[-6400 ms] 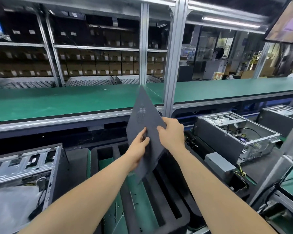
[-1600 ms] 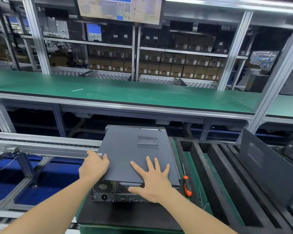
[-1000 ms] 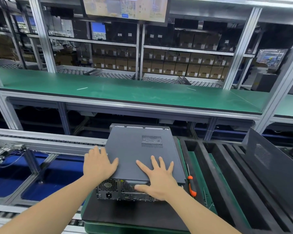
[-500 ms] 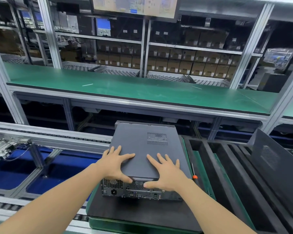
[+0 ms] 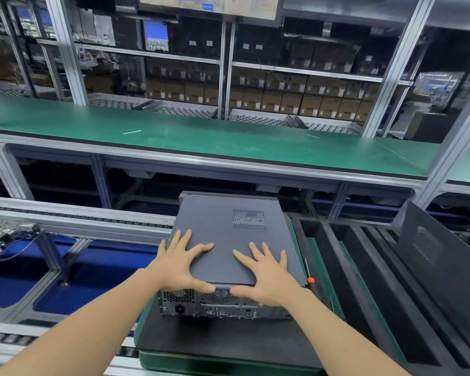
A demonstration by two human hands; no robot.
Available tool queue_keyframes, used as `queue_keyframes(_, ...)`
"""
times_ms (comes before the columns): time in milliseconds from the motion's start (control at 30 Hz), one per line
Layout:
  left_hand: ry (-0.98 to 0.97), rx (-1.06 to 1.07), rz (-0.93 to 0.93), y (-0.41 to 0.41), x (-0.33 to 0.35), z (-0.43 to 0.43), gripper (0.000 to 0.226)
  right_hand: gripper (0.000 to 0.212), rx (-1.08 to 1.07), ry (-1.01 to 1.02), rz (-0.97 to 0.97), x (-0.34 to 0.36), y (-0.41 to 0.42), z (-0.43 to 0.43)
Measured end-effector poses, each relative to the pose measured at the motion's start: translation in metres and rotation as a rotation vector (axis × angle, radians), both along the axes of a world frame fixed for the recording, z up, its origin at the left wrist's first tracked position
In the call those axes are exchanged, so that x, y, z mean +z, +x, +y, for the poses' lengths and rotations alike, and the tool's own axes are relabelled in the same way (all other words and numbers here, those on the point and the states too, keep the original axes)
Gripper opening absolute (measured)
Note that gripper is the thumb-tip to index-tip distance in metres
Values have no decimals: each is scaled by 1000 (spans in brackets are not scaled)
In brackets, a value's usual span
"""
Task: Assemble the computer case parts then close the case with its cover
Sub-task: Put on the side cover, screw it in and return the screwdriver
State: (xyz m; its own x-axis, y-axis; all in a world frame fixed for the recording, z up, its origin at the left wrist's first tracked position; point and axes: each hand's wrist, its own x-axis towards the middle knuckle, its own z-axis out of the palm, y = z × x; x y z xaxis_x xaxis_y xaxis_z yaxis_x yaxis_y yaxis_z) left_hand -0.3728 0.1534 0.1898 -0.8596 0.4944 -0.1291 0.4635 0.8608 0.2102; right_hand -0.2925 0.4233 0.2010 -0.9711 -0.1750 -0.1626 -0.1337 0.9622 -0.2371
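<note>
With the case (image 5: 223,305) at 6 o'clock and the cover (image 5: 228,234) on top, my left hand (image 5: 178,263) and right hand (image 5: 266,272) press it open-palmed, so I should push evenly toward 12 o'clock till it seats

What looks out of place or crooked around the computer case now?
Nothing looks damaged. The cover lies flat and square on the case under the left hand and right hand. Only the orange-handled screwdriver sits oddly, tucked in the narrow gap along the case's right side.

Screwdriver (image 5: 310,280) close along case (image 5: 223,221) right; left free.
</note>
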Motion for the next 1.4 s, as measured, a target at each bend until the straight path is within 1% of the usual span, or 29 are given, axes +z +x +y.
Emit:
queue_keyframes(33, 19, 5, 2, 2, 0, -1, 118, 86, -22, -91, 8, 5, 1, 5)
queue_keyframes(100, 73, 14, -5, 4, 0, -4, 109, 58, -134, -352, 48, 15, 1, 21)
queue_keyframes(133, 115, 28, -14, 5, 1, -5, 101, 48, -205, -439, 79, 16, 2, 30)
queue_keyframes(167, 171, 57, -18, 6, 0, -6, 92, 44, -272, -457, 123, 16, 4, 38)
queue_keyframes(233, 304, 170, -28, 7, -2, -7, 78, 48, -422, -395, 177, 12, 8, 47)
queue_keyframes(267, 368, 246, -35, 7, -3, -6, 75, 54, -505, -405, 181, 9, 12, 48)
queue_keyframes(300, 420, 323, -46, 6, -3, -5, 75, 62, -572, -465, 174, 6, 15, 49)
queue_keyframes(367, 468, 448, -87, 7, -2, -2, 87, 77, -651, -662, 140, 2, 21, 51)
queue_keyframes(400, 469, 480, -107, 8, -1, -2, 95, 85, -652, -733, 114, -1, 24, 53)
queue_keyframes(433, 464, 479, -121, 9, -1, -2, 102, 95, -620, -753, 81, -3, 27, 56)
queue_keyframes(500, 456, 403, -157, 12, -2, -8, 114, 118, -506, -681, -1, -6, 33, 61)
queue_keyframes(567, 457, 318, -220, 17, 0, -16, 129, 134, -440, -625, -52, -7, 36, 66)
queue_keyframes(633, 464, 283, -242, 21, 2, -20, 141, 136, -429, -608, -32, -9, 39, 69)
queue_keyframes(700, 482, 294, -209, 25, 1, -20, 146, 134, -440, -603, 23, -13, 41, 67)
queue_keyframes(900, 429, 335, -11, 26, -5, -21, 148, 123, -478, -650, 163, -26, 46, 63)
queue_keyframes(1000, 465, 344, 44, 30, -8, -20, 147, 121, -522, -682, 181, -28, 49, 60)
queue_keyframes(1067, 522, 356, 29, 34, -10, -20, 147, 124, -536, -696, 171, -27, 50, 61)
queue_keyframes(1167, 612, 398, -55, 44, -18, -27, 149, 123, -520, -712, 165, -28, 52, 60)
queue_keyframes(1200, 650, 431, -74, 48, -22, -29, 146, 124, -510, -712, 157, -29, 53, 61)
queue_keyframes(1300, 777, 519, -56, 56, -32, -30, 123, 130, -505, -694, 131, -32, 52, 65)
queue_keyframes(1400, 777, 519, -48, 55, -33, -27, 121, 128, -505, -666, 149, -32, 52, 67)
